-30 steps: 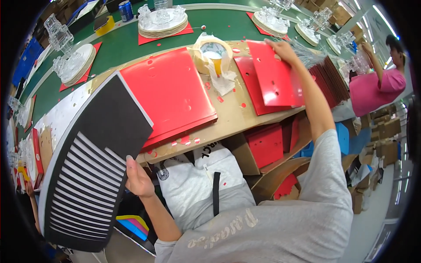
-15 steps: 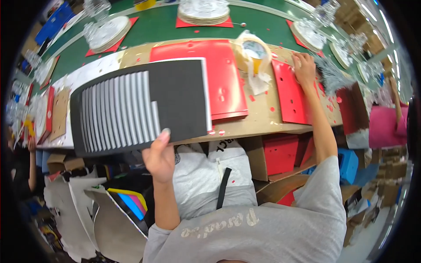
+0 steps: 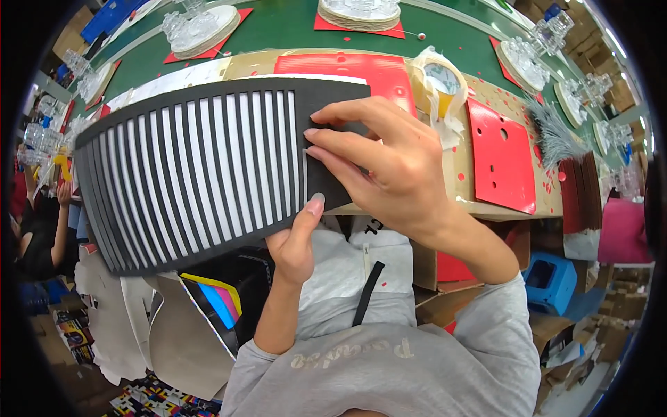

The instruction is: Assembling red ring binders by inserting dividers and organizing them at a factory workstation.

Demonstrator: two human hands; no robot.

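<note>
My left hand (image 3: 297,240) holds a black sheet (image 3: 330,104) by its near edge, thumb on top and fingers hidden underneath. Long, narrow slots run across the sheet, with white showing through most of them; the slots at the left end look grey. The slot closest to my hands shows only a short light stretch. Over the plain right end of the sheet reaches my right hand (image 3: 399,163), fingers bent and tips a little apart, at that last slot. I see nothing between those fingertips.
Under the sheet lies a red board stack (image 3: 396,73) on the brown cardboard-covered table. Beside it are a tape roll (image 3: 441,80), a red punched panel (image 3: 500,156) and grey tinsel-like strands (image 3: 556,135). Clear plastic parts on round discs (image 3: 358,17) stand on the green surface (image 3: 278,31).
My right hand has left the red panel on the right and come over the black sheet. The sheet has tilted and come nearer. The red panel has shifted and turned slightly.
</note>
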